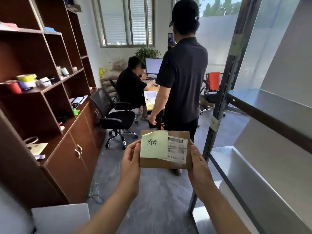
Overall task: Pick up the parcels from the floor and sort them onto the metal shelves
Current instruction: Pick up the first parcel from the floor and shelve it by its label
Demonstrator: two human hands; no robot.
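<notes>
Left hand [130, 159] and right hand [199, 161] clamp the short edges of a flat brown parcel [166, 163], fingers behind, thumbs in front. Held label-up, probably to read the green note [152, 146] before choosing a shelf. Metal shelves [263, 105] just right of the right fingers. Beyond the fingertips: standing person [183, 78].

Both arms are reaching forward, bare to the elbow. The left hand [130, 159] is gripping the left edge of a parcel [163, 163], thumb on the front. The right hand [198, 161] is gripping its right edge the same way.
</notes>
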